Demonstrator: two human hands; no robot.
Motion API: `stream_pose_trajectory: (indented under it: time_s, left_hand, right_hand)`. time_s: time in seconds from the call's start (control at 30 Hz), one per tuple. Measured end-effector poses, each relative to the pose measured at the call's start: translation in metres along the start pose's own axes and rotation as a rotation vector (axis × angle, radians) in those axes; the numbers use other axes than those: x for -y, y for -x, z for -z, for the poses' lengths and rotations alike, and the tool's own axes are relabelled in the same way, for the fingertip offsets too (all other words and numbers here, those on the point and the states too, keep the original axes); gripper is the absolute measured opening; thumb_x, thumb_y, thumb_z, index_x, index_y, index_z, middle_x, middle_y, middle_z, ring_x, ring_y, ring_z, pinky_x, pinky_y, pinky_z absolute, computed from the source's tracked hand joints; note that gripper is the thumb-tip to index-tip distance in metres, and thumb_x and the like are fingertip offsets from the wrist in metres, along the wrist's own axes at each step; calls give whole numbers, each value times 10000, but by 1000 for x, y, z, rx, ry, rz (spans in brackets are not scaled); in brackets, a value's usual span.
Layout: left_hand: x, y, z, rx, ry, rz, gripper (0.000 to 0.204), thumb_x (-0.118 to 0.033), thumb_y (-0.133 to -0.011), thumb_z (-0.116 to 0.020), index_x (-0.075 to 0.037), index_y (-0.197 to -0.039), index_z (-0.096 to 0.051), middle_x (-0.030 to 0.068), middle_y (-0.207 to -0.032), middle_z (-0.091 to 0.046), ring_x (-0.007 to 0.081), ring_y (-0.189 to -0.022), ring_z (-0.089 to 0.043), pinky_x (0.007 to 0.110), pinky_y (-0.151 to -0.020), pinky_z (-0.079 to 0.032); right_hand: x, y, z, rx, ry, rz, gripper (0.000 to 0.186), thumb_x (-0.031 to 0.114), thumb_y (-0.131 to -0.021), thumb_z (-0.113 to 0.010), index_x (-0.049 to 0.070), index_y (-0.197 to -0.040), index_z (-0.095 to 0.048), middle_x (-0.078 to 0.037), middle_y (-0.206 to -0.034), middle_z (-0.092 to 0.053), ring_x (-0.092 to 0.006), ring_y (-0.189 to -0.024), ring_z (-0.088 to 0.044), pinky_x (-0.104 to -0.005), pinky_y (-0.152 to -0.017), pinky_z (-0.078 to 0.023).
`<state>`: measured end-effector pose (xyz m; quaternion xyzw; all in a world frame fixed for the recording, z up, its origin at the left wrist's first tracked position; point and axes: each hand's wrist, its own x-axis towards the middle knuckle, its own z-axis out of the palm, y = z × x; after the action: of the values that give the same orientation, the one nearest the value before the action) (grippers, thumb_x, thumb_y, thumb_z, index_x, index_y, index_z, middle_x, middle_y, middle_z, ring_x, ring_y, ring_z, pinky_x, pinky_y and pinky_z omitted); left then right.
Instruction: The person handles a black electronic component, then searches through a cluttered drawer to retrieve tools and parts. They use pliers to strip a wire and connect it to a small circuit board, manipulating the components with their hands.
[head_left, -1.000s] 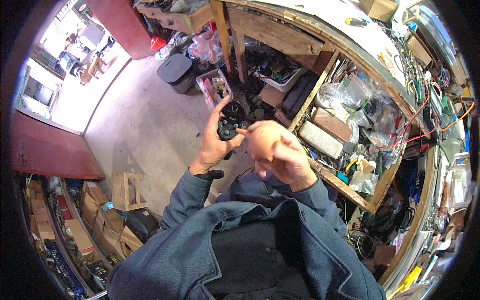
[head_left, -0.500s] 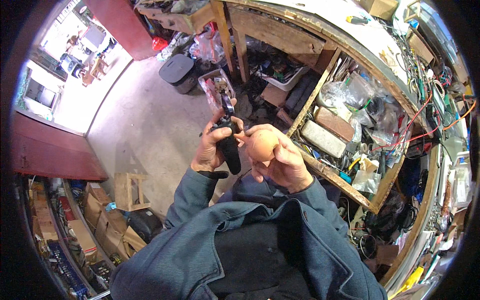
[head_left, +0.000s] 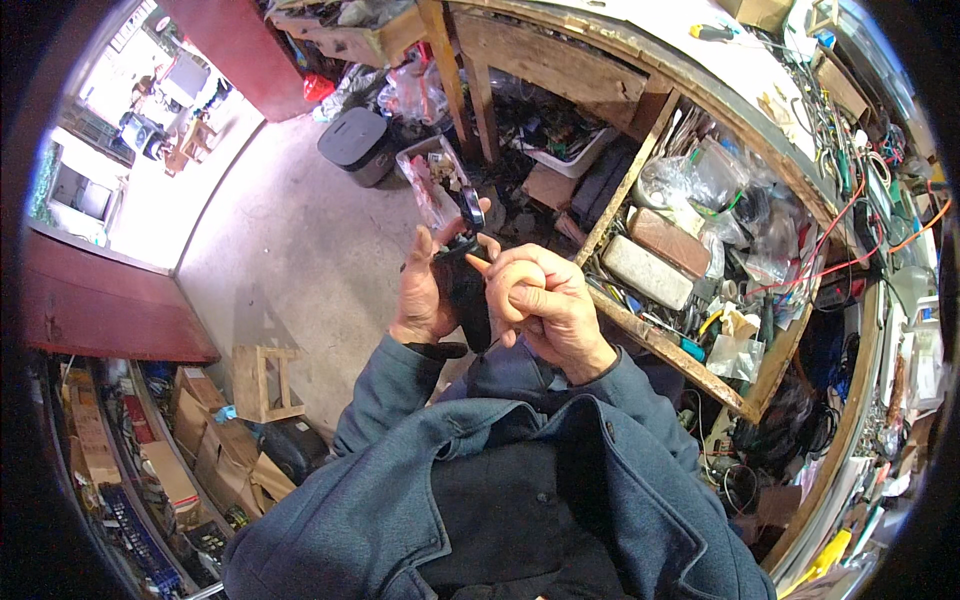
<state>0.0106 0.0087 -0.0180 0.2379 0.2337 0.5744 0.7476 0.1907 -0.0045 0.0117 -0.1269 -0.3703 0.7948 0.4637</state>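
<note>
My left hand (head_left: 420,300) grips a black handheld device (head_left: 473,312) upright, its thumb raised off the device. At the device's top sits a raised, rounded dark part with a shiny edge; I cannot make out its exact kind. Wrapped in my right hand (head_left: 568,315) is an orange rubber bulb blower (head_left: 513,283), pressed in by my fingers. Its narrow nozzle (head_left: 478,264) points left at the upper part of the device. Whether the nozzle touches the device is hard to tell.
An open wooden drawer (head_left: 625,322) full of bags, blocks and tools juts out to the right, below a cluttered workbench (head_left: 690,60). Ahead on the floor stand a dark bin (head_left: 357,146) and a small box (head_left: 425,180). A wooden stool (head_left: 266,383) and cardboard boxes are at left.
My right hand has closed round the bulb, which was round and is now squeezed in. My left thumb has lifted off the device.
</note>
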Motion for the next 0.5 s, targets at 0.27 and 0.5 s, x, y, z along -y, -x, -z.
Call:
stream_pose_trajectory:
  time_s: [0.27,0.5]
  left_hand:
    - [-1,3,14,309,241,76,1110,-554,-837,-800,-44,-1615,-193,104,-956,-605,151,-658,-572,264,-507,-454]
    - [-2,9,14,409,369,200,1131,-330,-767,-847,-56,-1613,-148,101,-852,-565,138,-504,-521,241,-362,-444]
  right_hand:
    - [18,6,-5,19,-163,43,570,365,-961,-708,1,-1351,-505,-160,-1066,-684,-182,-722,-658,-327,-558,-578]
    - [21,-1,-8,85,-194,29,657,386,-932,-743,-13,-1389,-491,-190,-1105,-681,-157,-710,-629,-298,-540,-559]
